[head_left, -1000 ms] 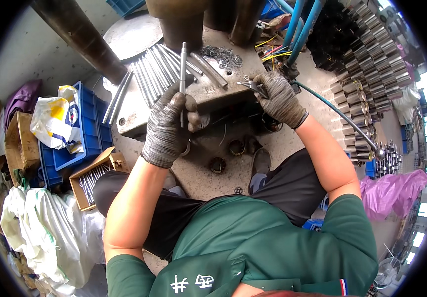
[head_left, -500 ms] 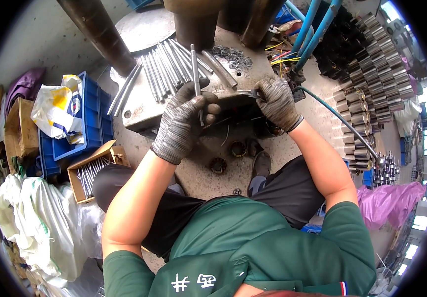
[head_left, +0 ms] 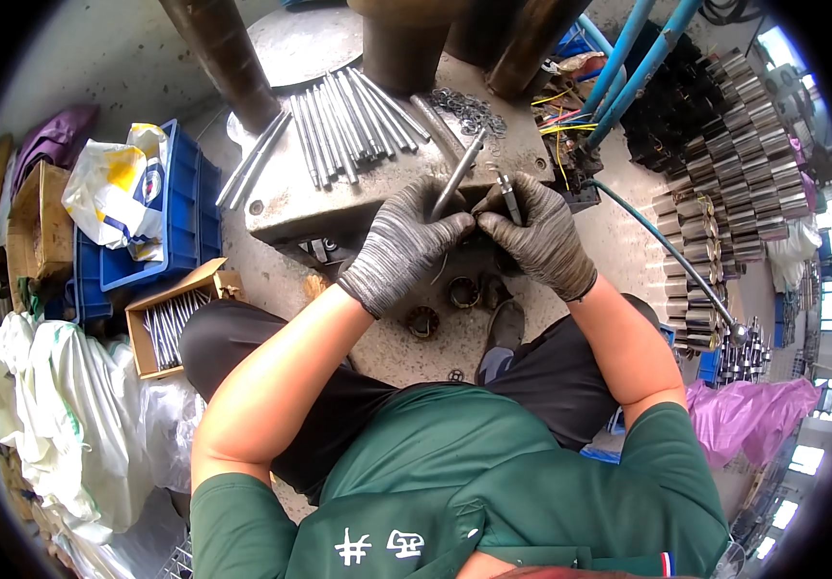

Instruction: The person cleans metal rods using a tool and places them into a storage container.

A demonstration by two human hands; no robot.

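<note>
Both my hands wear grey, dirt-stained knit gloves and are close together in front of the metal bench's near edge [head_left: 377,200]. My left hand [head_left: 406,236] is closed round a slim steel shaft [head_left: 460,174], which tilts up and to the right. Just beside it, my right hand [head_left: 541,236] grips a short metal tool with a narrow forked tip [head_left: 508,198]; its handle is hidden in the glove. On the bench beyond lie several steel shafts [head_left: 348,125] in a fanned row. A heap of small dark metal clips [head_left: 469,108] sits to their right, beside a thicker tube [head_left: 438,130].
Thick dark columns [head_left: 223,58] rise from the bench. At left stand a blue crate [head_left: 177,232] and a cardboard box of shafts [head_left: 136,333]. Stacked metal cylinders [head_left: 724,164], blue pipes [head_left: 628,68] and a dark green hose [head_left: 662,241] are at right. Two ring-shaped parts [head_left: 422,321] lie on the floor.
My hands have come together. The left moved right and its shaft tipped from nearly upright to a rightward slant; the right moved slightly down, turning its tool to point upward.
</note>
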